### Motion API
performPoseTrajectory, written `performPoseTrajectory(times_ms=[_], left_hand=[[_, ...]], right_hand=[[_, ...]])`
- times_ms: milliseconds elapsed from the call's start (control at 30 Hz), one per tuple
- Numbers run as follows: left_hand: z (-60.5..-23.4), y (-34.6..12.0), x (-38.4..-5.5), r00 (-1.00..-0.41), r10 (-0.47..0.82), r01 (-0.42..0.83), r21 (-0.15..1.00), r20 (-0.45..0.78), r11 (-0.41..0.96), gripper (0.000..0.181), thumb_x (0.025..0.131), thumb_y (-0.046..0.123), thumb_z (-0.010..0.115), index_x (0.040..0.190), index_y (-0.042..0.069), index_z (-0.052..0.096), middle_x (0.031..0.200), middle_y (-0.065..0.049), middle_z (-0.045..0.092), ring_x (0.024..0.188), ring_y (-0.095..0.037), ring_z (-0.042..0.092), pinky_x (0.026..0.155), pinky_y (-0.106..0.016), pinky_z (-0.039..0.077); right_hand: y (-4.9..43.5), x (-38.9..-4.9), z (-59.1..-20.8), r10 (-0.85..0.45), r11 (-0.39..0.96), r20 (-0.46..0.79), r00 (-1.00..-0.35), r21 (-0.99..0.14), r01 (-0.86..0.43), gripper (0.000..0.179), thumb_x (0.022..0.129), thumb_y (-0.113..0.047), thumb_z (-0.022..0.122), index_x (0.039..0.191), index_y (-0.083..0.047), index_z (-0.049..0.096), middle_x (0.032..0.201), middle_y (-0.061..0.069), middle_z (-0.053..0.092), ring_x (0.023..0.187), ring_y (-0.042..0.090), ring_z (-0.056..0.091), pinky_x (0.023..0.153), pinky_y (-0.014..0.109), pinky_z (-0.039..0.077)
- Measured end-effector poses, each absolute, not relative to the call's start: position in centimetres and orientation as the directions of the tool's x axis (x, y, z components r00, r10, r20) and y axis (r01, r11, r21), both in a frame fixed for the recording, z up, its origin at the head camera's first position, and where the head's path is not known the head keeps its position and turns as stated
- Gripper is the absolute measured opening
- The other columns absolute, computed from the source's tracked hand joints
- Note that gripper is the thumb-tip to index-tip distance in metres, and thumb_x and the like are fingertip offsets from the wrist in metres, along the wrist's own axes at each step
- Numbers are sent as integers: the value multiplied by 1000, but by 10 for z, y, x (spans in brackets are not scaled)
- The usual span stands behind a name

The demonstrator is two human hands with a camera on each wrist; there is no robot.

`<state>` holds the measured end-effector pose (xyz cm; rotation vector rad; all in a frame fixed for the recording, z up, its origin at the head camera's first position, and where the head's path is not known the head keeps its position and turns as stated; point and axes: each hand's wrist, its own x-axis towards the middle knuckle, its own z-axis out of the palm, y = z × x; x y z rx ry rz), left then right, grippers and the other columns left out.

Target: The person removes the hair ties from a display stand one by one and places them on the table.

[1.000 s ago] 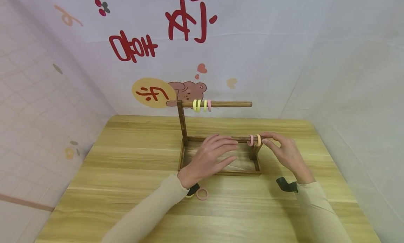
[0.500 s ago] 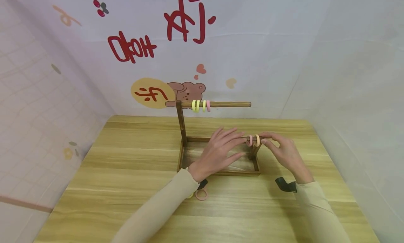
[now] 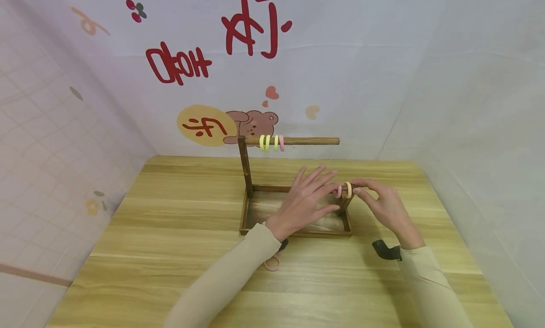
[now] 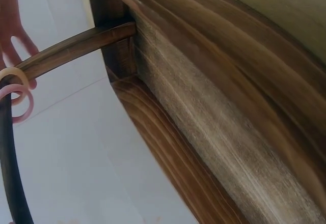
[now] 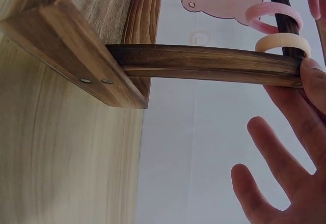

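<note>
Head view: right hand (image 3: 386, 206) pinches wooden rack (image 3: 245, 167), likely steadying it; spread left hand (image 3: 301, 202) should next grasp nearest pink hair tie (image 3: 339, 191).

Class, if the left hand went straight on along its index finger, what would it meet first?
Probably the pink ring on the lower bar, then the orange ring; how close the left hand is in depth looks unclear.

Left hand (image 3: 304, 201) has been moved toward the right end of the rack (image 3: 268, 202), fingers (image 3: 324, 180) spread wider. Yellow ring in front of it now hidden by left sleeve (image 3: 232, 273).
</note>
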<state>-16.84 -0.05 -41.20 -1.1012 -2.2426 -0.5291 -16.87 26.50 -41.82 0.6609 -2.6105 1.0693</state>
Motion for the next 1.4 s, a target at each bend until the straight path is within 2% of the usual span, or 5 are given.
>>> performPoseTrajectory(times_ms=[333, 667, 900, 1400], left_hand=[[-414, 14, -177, -493, 596, 778, 14, 634, 628, 56, 89, 47, 80, 135, 17, 68, 148, -5, 59, 147, -29, 43, 123, -58, 24], [-413, 20, -181, -525, 598, 761, 19, 606, 649, 59, 88, 48, 81, 136, 16, 67, 137, 1, 68, 142, -25, 50, 123, -56, 26], [-416, 25, -182, -540, 590, 745, 14, 600, 667, 55, 88, 46, 82, 133, 18, 69, 132, 3, 71, 138, -25, 55, 121, -55, 31], [-420, 26, -181, -554, 576, 701, -35, 602, 712, 50, 88, 47, 82, 129, 22, 71, 128, 6, 72, 138, -22, 54, 122, -53, 31]], right_hand=[[266, -167, -416, -315, 634, 370, -874, -603, -484, 28, 104, -15, 65, 128, -3, 69, 124, 19, 72, 121, 47, 63, 101, 70, 44], [263, -167, -414, -315, 630, 392, -864, -594, -500, 26, 102, -10, 67, 127, -3, 70, 122, 17, 73, 118, 44, 65, 100, 66, 47], [263, -167, -415, -313, 640, 396, -863, -584, -500, 25, 102, -11, 67, 126, -3, 71, 120, 16, 74, 117, 42, 66, 99, 64, 48], [264, -167, -416, -307, 648, 381, -872, -587, -485, 26, 103, -14, 67, 126, -3, 70, 121, 17, 74, 118, 42, 66, 100, 64, 48]])
